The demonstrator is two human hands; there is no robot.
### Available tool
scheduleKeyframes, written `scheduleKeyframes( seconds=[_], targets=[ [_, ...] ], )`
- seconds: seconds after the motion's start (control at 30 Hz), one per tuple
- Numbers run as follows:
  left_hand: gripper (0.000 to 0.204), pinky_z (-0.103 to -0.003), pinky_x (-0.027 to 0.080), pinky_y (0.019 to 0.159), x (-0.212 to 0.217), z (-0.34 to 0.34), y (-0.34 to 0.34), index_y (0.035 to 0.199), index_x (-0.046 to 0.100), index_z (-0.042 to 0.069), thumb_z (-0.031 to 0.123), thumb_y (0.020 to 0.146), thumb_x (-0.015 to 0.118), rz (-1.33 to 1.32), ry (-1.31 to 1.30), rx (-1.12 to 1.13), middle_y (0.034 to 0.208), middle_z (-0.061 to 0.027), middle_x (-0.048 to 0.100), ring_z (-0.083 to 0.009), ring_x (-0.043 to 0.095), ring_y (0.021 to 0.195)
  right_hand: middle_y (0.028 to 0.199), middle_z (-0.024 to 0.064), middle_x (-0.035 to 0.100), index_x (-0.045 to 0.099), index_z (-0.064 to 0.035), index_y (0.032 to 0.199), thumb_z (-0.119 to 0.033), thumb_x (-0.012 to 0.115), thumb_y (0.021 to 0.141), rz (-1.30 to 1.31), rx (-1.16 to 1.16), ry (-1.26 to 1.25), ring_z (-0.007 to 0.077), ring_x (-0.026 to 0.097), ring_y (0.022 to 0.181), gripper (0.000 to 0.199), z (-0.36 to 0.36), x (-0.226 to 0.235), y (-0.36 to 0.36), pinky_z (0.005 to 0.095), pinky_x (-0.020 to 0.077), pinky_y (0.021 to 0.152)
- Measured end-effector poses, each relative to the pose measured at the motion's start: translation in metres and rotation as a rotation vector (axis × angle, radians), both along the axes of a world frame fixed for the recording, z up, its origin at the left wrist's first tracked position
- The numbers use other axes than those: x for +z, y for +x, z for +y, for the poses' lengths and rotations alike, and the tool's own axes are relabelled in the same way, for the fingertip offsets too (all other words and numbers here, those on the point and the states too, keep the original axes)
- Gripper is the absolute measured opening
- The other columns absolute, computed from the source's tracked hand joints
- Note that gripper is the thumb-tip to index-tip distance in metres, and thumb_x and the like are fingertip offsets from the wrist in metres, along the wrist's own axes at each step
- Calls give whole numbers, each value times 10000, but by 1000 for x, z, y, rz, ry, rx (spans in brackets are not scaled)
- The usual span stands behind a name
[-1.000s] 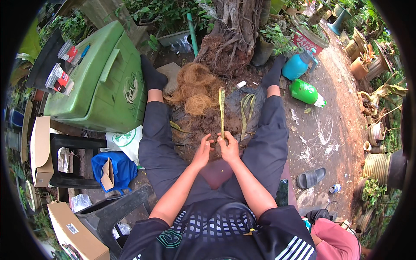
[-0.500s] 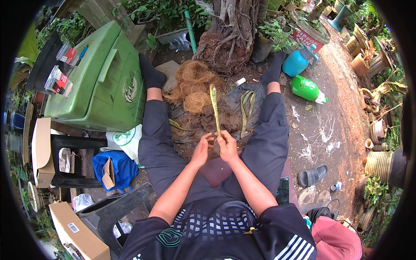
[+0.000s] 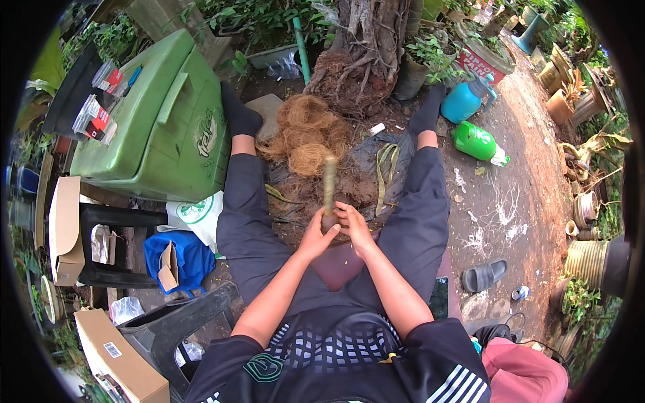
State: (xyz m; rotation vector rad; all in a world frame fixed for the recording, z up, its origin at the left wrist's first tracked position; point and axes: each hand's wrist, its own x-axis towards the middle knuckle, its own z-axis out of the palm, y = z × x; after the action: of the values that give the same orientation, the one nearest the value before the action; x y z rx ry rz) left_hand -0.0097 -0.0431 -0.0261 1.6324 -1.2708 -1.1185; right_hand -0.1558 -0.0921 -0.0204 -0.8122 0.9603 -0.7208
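Observation:
My left hand [image 3: 314,236] is closed around the dark, rounded base of a long-leaved plant cutting [image 3: 329,188]. The yellow-green leaf stands upright above my fingers and is smeared by motion. Close against the base's right side is my right hand [image 3: 357,232], its fingers apart and slightly curved, the tips at or near the base. Beyond my hands lies a heap of loose brown soil [image 3: 353,189] on a black plastic sheet [image 3: 405,151]. Clumps of brown coconut fibre [image 3: 306,127] sit behind the soil. Cut leaf strips [image 3: 384,174] lie at its right.
A green cooler box [image 3: 151,127] stands at left, plastic cups on its lid. Near it are a blue bag [image 3: 178,262] and a black stool [image 3: 181,329]. At right are a blue spray bottle [image 3: 463,101], a green bottle [image 3: 476,140] and a grey slipper [image 3: 484,275]. A tree trunk [image 3: 366,54] rises ahead.
The cutting has passed from my right hand's hold into my left hand, which has closed on its base. My right fingers have loosened, and the leaf has turned.

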Motion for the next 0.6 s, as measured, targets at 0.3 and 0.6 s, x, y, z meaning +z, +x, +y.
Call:
scheduleKeyframes(
  seconds=[0.3, 0.6],
  targets=[
    [408, -339, 504, 783, 29, 2, 0, 1147, 607, 69, 282, 826, 739, -209, 69, 140, 895, -73, 682, -199, 658, 860, 972, 71, 689, 571, -75, 1183, -318, 414, 1036, 86, -225, -50, 130, 639, 879, 325, -24, 7, -16, 287, 502, 752],
    [291, -300, 506, 721, 6, 1, 4, 1109, 601, 52, 195, 864, 665, 96, -107, 266, 854, -62, 681, -145, 652, 772, 1103, 88, 643, 620, -70, 1111, -166, 565, 943, 422, -525, -293, 214, 580, 1046, 201, -44, -23, -17, 309, 451, 886]
  ],
)
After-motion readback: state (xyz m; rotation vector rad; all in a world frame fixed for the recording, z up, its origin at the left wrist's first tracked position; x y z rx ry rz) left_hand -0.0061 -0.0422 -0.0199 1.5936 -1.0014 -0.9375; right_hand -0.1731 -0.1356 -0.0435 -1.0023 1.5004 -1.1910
